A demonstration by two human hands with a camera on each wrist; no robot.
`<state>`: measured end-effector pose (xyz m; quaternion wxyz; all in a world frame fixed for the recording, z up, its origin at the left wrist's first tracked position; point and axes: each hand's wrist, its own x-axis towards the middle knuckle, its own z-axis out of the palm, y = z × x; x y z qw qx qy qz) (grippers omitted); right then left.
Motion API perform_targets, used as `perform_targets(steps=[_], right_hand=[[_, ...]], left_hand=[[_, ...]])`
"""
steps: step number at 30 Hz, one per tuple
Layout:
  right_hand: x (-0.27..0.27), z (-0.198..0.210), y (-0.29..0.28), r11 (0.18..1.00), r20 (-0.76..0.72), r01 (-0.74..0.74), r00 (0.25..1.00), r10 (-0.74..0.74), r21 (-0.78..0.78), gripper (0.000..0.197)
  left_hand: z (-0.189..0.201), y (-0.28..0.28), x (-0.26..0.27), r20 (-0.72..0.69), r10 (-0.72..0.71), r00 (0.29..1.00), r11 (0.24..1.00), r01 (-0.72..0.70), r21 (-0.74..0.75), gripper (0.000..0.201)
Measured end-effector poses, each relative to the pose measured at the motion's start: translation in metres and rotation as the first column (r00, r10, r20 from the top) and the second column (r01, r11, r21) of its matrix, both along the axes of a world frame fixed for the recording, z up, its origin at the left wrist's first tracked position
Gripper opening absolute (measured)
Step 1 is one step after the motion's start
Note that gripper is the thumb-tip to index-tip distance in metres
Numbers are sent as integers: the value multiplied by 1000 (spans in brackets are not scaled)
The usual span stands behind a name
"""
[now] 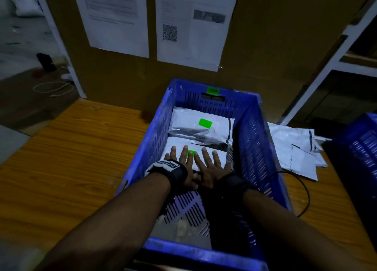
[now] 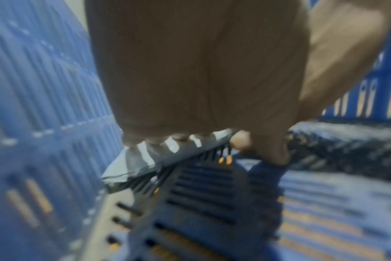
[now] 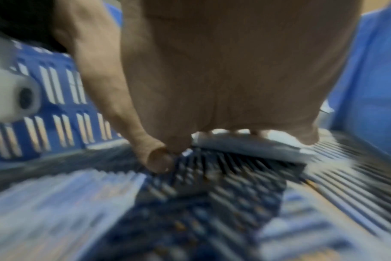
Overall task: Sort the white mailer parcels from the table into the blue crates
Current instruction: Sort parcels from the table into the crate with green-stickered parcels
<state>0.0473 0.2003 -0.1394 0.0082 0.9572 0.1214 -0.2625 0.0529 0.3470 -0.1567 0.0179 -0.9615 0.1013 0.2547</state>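
Observation:
A blue slotted crate [image 1: 161,115] stands on the wooden table in the head view. Two white mailer parcels with green labels lie inside it. The far parcel [image 1: 200,127] lies against the back wall. On the near parcel [image 1: 221,156] both my hands lie flat, side by side. My left hand [image 1: 182,160] and right hand [image 1: 210,164] have straight, spread fingers on its top. The left wrist view shows my left hand [image 2: 201,79] over the parcel's corner [image 2: 141,159]. In the right wrist view my right hand [image 3: 234,70] covers the parcel [image 3: 246,146], thumb down at its near edge.
A loose pile of white mailers [image 1: 293,148] lies on the table right of the crate. A second blue crate [image 1: 363,148] stands at the right edge. A black cable [image 1: 304,191] loops beside the crate. A cardboard wall with papers rises behind.

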Motion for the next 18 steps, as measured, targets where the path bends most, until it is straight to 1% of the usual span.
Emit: perform_targets(steps=[3,8,13,16,18], right_hand=[[1,-1,-6,1000,18,-18,1000,18,-9,78],[0,-3,-5,999,13,-32,999,32,-31,77],[3,-7,-6,999,12,-30,999,31,-19,77],[4,-10,-10,1000,13,9,1000,-8,-26,77],[3,-15,-10,999,46,35,998,-34,-28,76]], left_hand=[[3,0,2,-48,6,999,1000,-6,2,123],[5,0,1,-67,2,998,1000,-1,8,124],[4,2,4,-97,-2,995,1000,3,7,125],[7,0,2,-98,12,995,1000,-11,11,123],[10,-1,1,-103,18,995,1000,-17,10,122]])
